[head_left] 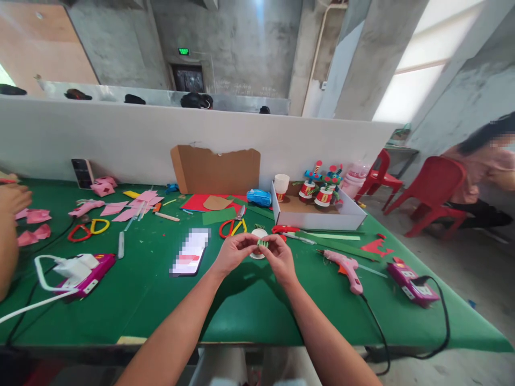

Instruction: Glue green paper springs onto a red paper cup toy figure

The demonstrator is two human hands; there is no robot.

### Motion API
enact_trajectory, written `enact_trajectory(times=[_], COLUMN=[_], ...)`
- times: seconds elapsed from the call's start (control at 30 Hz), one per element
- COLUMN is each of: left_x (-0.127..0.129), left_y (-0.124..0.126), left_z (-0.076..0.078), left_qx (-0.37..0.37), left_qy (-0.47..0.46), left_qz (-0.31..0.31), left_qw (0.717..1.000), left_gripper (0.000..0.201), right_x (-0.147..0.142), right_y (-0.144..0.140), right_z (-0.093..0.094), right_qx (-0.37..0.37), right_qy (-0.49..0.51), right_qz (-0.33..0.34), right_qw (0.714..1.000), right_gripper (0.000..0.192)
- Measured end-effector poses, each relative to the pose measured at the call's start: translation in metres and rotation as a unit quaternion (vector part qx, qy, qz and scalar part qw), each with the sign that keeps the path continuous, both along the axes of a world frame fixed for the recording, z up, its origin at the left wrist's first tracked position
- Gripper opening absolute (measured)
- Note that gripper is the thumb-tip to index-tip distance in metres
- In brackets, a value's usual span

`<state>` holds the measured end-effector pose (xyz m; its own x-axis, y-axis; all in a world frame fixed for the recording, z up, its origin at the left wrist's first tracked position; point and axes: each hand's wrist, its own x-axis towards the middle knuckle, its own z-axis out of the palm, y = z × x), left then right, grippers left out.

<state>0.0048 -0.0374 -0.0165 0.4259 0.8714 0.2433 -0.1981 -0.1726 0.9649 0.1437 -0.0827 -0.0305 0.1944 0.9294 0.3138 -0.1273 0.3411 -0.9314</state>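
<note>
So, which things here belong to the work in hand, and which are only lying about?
Likely belonging: green coil, in left hand and right hand; white round piece beneath; glue gun.
Likely lying about: standing phone; pink bottle.

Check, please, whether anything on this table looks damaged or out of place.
Yes: the brown cardboard standing by the white partition looks torn, because its top edge is ragged, not straight.
</note>
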Motion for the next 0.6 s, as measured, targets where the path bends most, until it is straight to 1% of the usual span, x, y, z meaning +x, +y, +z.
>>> enact_trajectory(times=[0.1, 0.17, 0.23, 0.27, 0.3, 0.33, 0.37, 0.4, 0.43, 0.5, 0.53, 0.57, 0.6], left_x=[0.000, -0.001, -0.002, -0.002, -0.003, -0.003, -0.003, -0.003, -0.003, -0.002, -0.001, 0.000, 0.000], left_y=[-0.003, -0.005, -0.005, -0.005, -0.005, -0.005, -0.005, -0.004, -0.004, -0.003, -0.003, -0.003, -0.003], left_z=[0.000, 0.000, 0.000, 0.000, 0.000, 0.000, 0.000, 0.000, 0.000, 0.000, 0.000, 0.000, -0.001], left_qx=[-0.007, -0.008, -0.004, -0.003, -0.003, -0.004, -0.005, -0.005, -0.005, -0.003, -0.001, 0.000, 0.001], left_qy=[0.000, 0.002, 0.003, 0.002, 0.000, -0.002, -0.005, -0.008, -0.009, -0.012, -0.013, -0.013, -0.014], left_qz=[-0.002, -0.002, 0.000, 0.001, 0.000, -0.002, -0.004, -0.006, -0.008, -0.011, -0.012, -0.015, -0.018], left_qw=[1.000, 1.000, 1.000, 1.000, 1.000, 1.000, 1.000, 1.000, 1.000, 1.000, 1.000, 1.000, 1.000], left_gripper=[0.029, 0.029, 0.027, 0.026, 0.026, 0.025, 0.024, 0.024, 0.023, 0.022, 0.021, 0.021, 0.021], right_x=[0.003, 0.013, 0.031, 0.044, 0.058, 0.074, 0.090, 0.105, 0.120, 0.144, 0.152, 0.158, 0.162], right_y=[-0.008, -0.019, -0.034, -0.043, -0.054, -0.064, -0.074, -0.084, -0.093, -0.108, -0.114, -0.117, -0.119], right_z=[0.002, 0.005, 0.010, 0.012, 0.014, 0.015, 0.015, 0.015, 0.015, 0.014, 0.013, 0.014, 0.014], right_qx=[0.014, 0.040, 0.059, 0.058, 0.041, 0.017, -0.018, -0.060, -0.114, -0.245, -0.299, -0.344, -0.388], right_qy=[-0.058, -0.129, -0.219, -0.272, -0.332, -0.389, -0.449, -0.509, -0.564, -0.631, -0.642, -0.639, -0.626], right_qz=[-0.020, -0.064, -0.139, -0.186, -0.237, -0.290, -0.327, -0.348, -0.356, -0.372, -0.372, -0.365, -0.356], right_qw=[0.998, 0.989, 0.964, 0.942, 0.912, 0.874, 0.832, 0.785, 0.737, 0.635, 0.601, 0.582, 0.575], right_gripper=[0.031, 0.032, 0.030, 0.027, 0.024, 0.022, 0.020, 0.018, 0.017, 0.023, 0.029, 0.036, 0.041])
